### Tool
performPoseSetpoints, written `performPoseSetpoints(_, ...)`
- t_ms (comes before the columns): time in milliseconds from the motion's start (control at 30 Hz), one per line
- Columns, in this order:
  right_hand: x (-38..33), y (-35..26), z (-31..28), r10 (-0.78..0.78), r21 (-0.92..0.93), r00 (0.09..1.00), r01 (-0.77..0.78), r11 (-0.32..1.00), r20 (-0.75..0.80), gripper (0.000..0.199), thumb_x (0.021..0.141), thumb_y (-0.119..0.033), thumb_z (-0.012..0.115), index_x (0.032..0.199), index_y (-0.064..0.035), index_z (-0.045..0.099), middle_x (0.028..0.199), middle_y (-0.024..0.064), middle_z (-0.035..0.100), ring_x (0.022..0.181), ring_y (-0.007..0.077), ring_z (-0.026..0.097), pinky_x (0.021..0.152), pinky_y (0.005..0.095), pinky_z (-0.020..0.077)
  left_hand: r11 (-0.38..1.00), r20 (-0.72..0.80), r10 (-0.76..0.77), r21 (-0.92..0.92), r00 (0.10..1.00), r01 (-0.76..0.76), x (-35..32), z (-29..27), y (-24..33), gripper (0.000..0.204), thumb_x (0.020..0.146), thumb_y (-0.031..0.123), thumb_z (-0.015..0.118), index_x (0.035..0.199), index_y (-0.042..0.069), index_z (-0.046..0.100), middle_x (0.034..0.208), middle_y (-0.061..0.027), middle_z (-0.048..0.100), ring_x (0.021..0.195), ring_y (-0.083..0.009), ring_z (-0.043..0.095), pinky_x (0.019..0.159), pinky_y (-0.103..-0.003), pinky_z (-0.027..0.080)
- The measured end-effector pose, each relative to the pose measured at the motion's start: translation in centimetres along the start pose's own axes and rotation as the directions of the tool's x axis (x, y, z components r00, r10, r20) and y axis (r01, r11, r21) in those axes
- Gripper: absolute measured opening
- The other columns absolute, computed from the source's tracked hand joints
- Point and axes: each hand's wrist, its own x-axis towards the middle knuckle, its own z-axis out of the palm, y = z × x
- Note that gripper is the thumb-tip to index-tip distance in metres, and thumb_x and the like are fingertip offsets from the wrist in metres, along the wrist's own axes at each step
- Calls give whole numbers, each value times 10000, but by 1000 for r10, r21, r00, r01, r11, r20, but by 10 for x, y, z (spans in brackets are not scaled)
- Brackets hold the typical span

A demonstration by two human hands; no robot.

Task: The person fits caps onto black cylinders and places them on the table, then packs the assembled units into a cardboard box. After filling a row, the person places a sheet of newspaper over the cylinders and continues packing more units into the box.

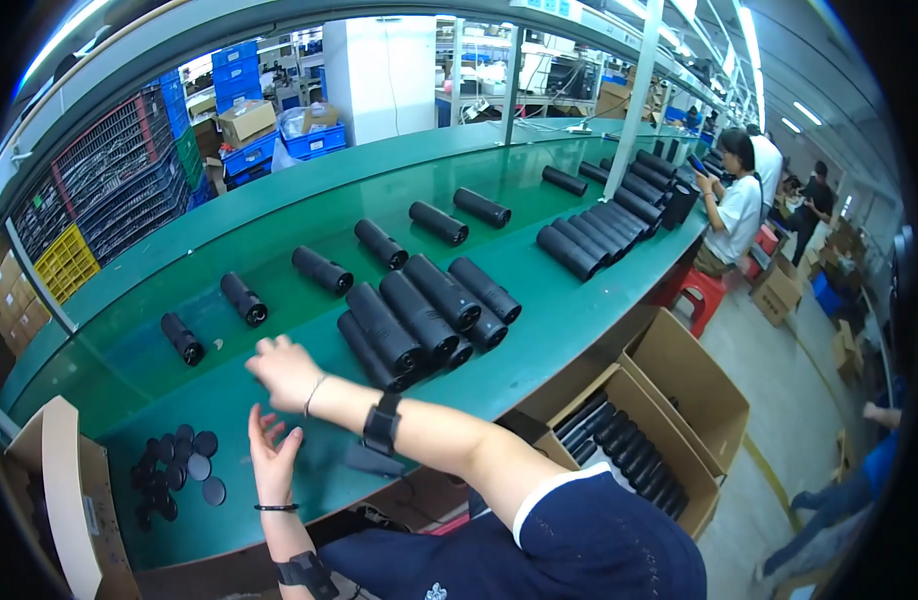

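Observation:
My right hand [285, 376] reaches left over the green bench, back up and fingers loosely bent. I see nothing in it; its palm side is hidden. Below it my left hand [273, 455] is turned partly palm up, thumb and fingers apart, holding nothing visible. Near my left hand, flat black discs [200, 466] lie in a loose heap. Beyond my right hand, a black cylinder [182, 339] lies on the darker green strip, with another black cylinder [243, 299] to its right. A stacked pile of black cylinders [419, 318] rests right of my hands.
An open carton [84, 500] stands at the left bench end. Another carton [701, 405], at my right, holds black cylinders in rows. More cylinders [589, 240] lie farther along the bench [539, 320]. A co-worker [736, 205] sits there by a red stool [695, 298]. A metal post [634, 100] rises from the bench.

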Motion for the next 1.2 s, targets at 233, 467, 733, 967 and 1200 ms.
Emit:
performPoseSetpoints(233, -45, -34, -31, -256, 491, 830, 510, 706, -496, 314, 769, -145, 689, 1050, -22, 622, 1041, 126, 464, 986, 303, 464, 884, 385, 422, 931, -101, 348, -85, 932, -356, 10, -10, -1, 784, 878, 134, 663, 1457, 28, 146, 1437, -158, 314, 1316, -257, 354, 1063, -372, 342)
performPoseSetpoints(467, -43, -25, -15, -143, 915, 988, 106, 389, -54, 249, 850, -198, 636, 993, -5, 702, 899, 141, 618, 875, 223, 590, 814, 338, 476, 894, -53, 377, 284, 925, -348, -29, -16, 30, 712, 766, 51, 713, 1378, -8, 353, 1350, -134, 420, 1237, -237, 428, 1055, -360, 326)
performPoseSetpoints(733, -78, 9, -34, -74, 966, 965, -243, 93, 250, 298, 934, -250, 580, 1148, -61, 668, 1039, 15, 563, 913, 112, 544, 710, 229, 446, 841, 3, 469, 305, 883, -448, -30, 22, 40, 754, 748, 250, 774, 1343, 24, 369, 1292, -137, 435, 1221, -264, 427, 1042, -380, 344)
performPoseSetpoints(967, -82, -8, -21, -190, 971, 953, -240, -11, 234, 267, 901, -162, 604, 1130, -41, 672, 961, -5, 540, 811, 76, 528, 637, 196, 422, 909, -61, 405, 138, 912, -394, -52, 12, 37, 641, 761, 237, 747, 1273, 17, 430, 1212, -107, 495, 1132, -189, 499, 972, -336, 405)
performPoseSetpoints(1200, -78, -8, -20, -193, 970, 955, -240, -47, 227, 286, 878, -159, 643, 1141, -50, 669, 873, -11, 532, 737, 75, 519, 597, 200, 427, 892, 17, 450, 46, 893, -450, -45, 2, 42, 723, 717, 222, 808, 1287, 38, 402, 1222, -120, 469, 1160, -221, 483, 998, -363, 387)
